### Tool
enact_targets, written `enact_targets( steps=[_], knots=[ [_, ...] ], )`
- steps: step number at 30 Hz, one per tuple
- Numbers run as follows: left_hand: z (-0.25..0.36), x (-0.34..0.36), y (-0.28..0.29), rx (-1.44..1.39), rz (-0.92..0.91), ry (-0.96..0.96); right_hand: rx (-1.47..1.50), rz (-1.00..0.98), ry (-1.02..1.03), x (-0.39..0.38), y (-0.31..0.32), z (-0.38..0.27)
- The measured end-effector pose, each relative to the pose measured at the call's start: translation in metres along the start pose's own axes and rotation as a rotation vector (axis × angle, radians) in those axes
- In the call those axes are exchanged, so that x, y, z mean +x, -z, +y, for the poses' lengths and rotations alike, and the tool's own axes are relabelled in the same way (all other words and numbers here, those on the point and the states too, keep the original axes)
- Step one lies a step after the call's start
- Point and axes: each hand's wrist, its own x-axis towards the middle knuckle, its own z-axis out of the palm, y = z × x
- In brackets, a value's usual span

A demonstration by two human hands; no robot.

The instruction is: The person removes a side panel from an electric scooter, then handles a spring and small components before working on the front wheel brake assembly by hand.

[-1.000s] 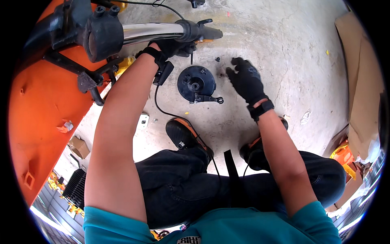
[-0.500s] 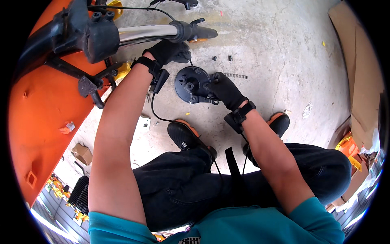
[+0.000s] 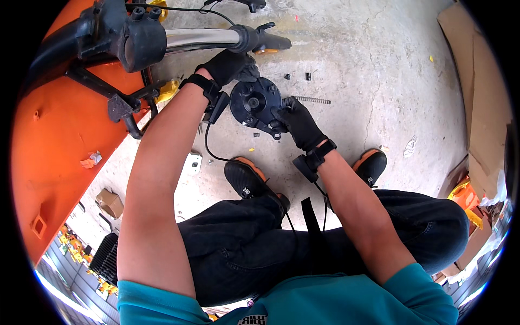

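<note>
A round black brake plate [image 3: 244, 104] with a raised hub hangs between my two hands over the concrete floor. Gripping its right side is my closed right hand [image 3: 300, 124], in a black glove, near the lug that sticks out at the plate's bottom. My left hand [image 3: 229, 66], gloved too, is closed at the plate's upper edge, just under a chrome tube [image 3: 200, 40] with a black end. Those left fingers pinched a thin black cable a moment ago; the cable is now hidden by the hand and the plate.
On the floor beyond my right hand lie a thin spring [image 3: 314, 99] and two small black parts. A large orange panel [image 3: 70, 157] and a black frame [image 3: 116, 46] fill the left side. Cardboard [image 3: 485, 108] stands at the right. My shoes [image 3: 245, 179] are below the plate.
The brake plate has risen slightly and turned, its lug swinging down and left, its upper edge now against my left fingers. My right hand keeps its grip.
</note>
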Motion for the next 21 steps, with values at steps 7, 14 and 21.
enact_targets(
  steps=[7,14,21],
  knots=[
    [0.003,0.0,0.0,0.014,0.0,-0.077,-0.117,0.003,-0.005,0.003,0.003,0.005],
    [0.011,-0.008,-0.004,-0.019,-0.033,0.055,-0.198,-0.002,0.067,0.008,0.008,0.013],
    [0.011,-0.009,-0.007,-0.047,-0.01,0.041,-0.2,-0.009,0.035,0.011,0.007,0.005]
  ],
)
